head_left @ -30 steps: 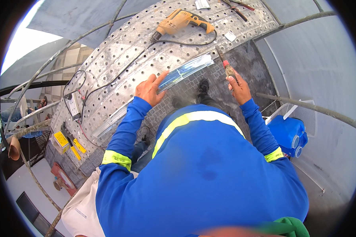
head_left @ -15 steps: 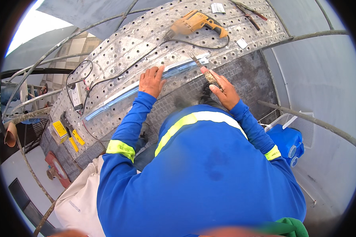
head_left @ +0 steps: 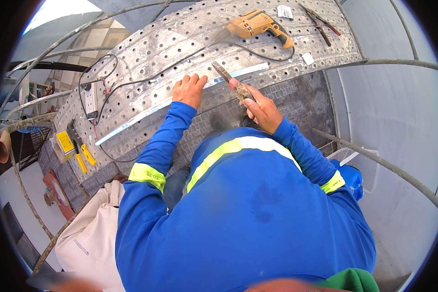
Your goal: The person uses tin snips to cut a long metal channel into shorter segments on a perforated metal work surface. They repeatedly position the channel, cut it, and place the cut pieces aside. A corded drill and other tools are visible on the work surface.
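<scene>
**Snips at the metal strip on the perforated desk**

The right hand [head_left: 262,108] has its grip closed around the red handles of the tin snips [head_left: 231,81], whose blades reach the long metal strip [head_left: 180,100]. The left hand [head_left: 190,90] lies flat, fingers spread, pressing on the strip just left of the blades. Beyond the grip lies an orange drill [head_left: 258,25], its black cord [head_left: 146,73] looping leftward to a power strip [head_left: 90,97]. Further right of the drill lie pliers [head_left: 321,22] and a small white tag [head_left: 307,58]. Far left of the grip lie yellow-handled tools [head_left: 85,156].

The perforated metal desk [head_left: 170,39] carries it all, with thin metal rods arching around it.

Half a second ago the hands were in much the same places; the strip has stayed under the left hand.
</scene>
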`<state>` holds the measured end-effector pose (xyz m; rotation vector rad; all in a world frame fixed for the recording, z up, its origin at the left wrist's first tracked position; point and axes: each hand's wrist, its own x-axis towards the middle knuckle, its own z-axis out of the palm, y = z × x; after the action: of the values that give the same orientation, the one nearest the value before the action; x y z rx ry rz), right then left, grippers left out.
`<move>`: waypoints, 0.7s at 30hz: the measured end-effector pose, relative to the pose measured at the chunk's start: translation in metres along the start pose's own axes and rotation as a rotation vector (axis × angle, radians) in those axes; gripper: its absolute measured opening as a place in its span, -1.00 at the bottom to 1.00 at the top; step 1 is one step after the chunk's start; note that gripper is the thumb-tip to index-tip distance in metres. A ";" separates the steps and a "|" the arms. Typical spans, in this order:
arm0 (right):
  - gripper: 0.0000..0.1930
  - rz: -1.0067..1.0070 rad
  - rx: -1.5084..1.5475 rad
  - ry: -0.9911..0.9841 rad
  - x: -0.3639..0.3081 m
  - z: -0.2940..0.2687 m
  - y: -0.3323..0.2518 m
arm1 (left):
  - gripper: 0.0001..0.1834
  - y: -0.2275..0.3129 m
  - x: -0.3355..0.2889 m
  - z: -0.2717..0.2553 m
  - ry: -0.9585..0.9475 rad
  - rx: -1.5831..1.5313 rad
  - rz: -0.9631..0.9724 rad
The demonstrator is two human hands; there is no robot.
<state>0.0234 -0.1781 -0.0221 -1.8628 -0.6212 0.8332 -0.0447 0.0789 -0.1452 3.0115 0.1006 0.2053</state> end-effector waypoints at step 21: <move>-0.40 -0.153 -0.309 0.062 -0.032 -0.015 0.079 | -0.21 0.026 -0.033 -0.011 -0.098 -0.183 -0.045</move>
<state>0.0190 -0.2414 -0.0812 -2.0783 -0.8807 0.6017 -0.0769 0.0523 -0.1359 2.8282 0.1319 0.0586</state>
